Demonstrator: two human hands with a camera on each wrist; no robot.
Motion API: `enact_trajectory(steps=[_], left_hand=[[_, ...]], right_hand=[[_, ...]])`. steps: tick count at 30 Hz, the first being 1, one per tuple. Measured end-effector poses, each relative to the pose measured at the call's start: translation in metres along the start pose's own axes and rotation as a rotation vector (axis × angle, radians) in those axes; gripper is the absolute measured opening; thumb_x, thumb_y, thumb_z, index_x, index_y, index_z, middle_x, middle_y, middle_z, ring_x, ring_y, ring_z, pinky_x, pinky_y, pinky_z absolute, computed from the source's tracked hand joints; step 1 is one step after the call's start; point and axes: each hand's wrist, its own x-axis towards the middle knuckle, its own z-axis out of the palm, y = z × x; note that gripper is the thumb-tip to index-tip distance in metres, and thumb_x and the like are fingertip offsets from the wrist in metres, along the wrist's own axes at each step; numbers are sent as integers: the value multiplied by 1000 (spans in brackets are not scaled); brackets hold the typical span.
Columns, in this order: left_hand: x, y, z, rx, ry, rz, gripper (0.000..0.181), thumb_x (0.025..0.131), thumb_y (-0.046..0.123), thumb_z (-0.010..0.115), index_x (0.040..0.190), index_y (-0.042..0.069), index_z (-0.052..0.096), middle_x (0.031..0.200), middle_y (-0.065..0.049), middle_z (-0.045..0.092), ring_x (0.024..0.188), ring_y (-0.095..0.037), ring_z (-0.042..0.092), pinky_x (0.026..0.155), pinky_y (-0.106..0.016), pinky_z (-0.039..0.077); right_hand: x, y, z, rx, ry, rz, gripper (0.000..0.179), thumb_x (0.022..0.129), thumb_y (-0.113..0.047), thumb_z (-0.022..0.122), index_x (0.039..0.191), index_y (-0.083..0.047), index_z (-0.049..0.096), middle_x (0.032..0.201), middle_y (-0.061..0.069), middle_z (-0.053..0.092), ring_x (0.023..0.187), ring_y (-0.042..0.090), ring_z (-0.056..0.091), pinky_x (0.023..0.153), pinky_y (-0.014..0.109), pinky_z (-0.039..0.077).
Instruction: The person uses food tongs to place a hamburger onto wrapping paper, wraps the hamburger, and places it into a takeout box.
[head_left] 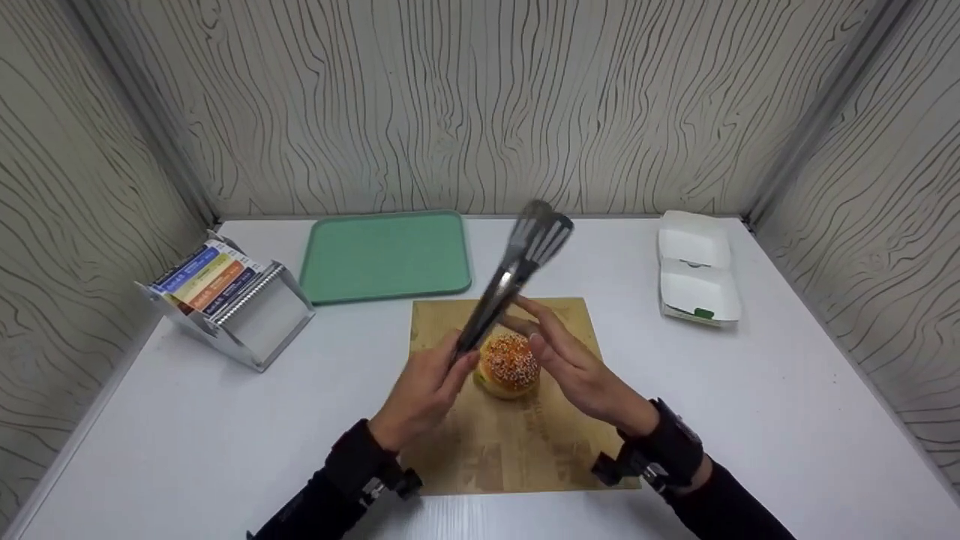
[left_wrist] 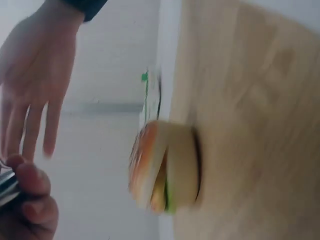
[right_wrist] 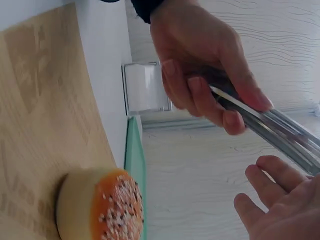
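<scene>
My left hand grips a pair of tongs by the handle end, with its slotted dark heads tilted up and away. The right hand has its fingers extended, fingertips right by the tongs' arms; the right wrist view shows the tongs crossing just above these fingers. Below and between both hands sits a burger with a seeded bun top. From the left wrist view, the burger shows green and yellowish filling at its open side. Neither hand holds the burger.
Brown printed paper lies under the burger. A green tray is at the back left, beside a metal holder with coloured label cards. At the back right stands an opened white box. Patterned walls enclose the white table.
</scene>
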Motion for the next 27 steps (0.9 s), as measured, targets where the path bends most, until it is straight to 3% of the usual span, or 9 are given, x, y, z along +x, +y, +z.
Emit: enact_trajectory(steps=[2, 6, 9, 13, 18, 22, 27], left_hand=[[4, -14, -17, 98, 85, -41, 13, 109, 20, 53, 106, 9, 59, 70, 10, 46, 57, -3, 39, 52, -22, 36], [6, -48, -55, 324, 195, -221, 22, 109, 27, 52, 100, 7, 56, 66, 1, 49, 55, -14, 44, 51, -31, 38], [0, -73, -81, 422, 207, -374, 30, 111, 30, 48, 97, 3, 53, 69, -9, 54, 58, -26, 52, 54, -41, 43], [-13, -97, -109, 449, 165, -519, 37, 112, 31, 42, 105, -5, 52, 79, -21, 61, 70, -36, 62, 62, -50, 49], [-27, -117, -125, 451, 85, -605, 38, 112, 26, 40, 112, -11, 46, 92, -32, 64, 84, -48, 67, 74, -59, 52], [-32, -125, -127, 445, 43, -651, 34, 110, 23, 41, 107, -11, 47, 89, -28, 61, 81, -44, 64, 73, -58, 51], [-34, -125, -127, 417, 15, -701, 40, 110, 25, 39, 113, -13, 51, 95, -25, 59, 86, -41, 61, 79, -57, 50]], right_hand=[[-1, 2, -11, -90, 17, -6, 54, 113, -10, 27, 166, -18, 19, 166, 8, 38, 156, 32, 29, 122, 68, 18], [-7, 14, -39, -290, 79, 27, 50, 113, -12, 35, 163, -15, 32, 161, 4, 47, 153, 28, 36, 122, 61, 26], [-17, 34, -65, -486, 140, 123, 48, 113, -22, 43, 159, -14, 40, 159, 5, 49, 152, 28, 39, 121, 57, 32], [-34, 68, -100, -701, 160, 292, 55, 110, -36, 49, 158, -11, 42, 162, 19, 42, 152, 39, 36, 121, 60, 31], [-49, 100, -120, -649, 52, 424, 70, 104, -43, 61, 162, -15, 34, 168, 18, 31, 156, 43, 24, 123, 64, 23], [-52, 112, -117, -603, -35, 456, 81, 99, -46, 68, 164, -19, 30, 172, 14, 22, 158, 42, 17, 124, 65, 18], [-53, 116, -113, -598, -97, 470, 87, 93, -50, 73, 164, -19, 31, 173, 13, 18, 158, 43, 14, 125, 65, 13]])
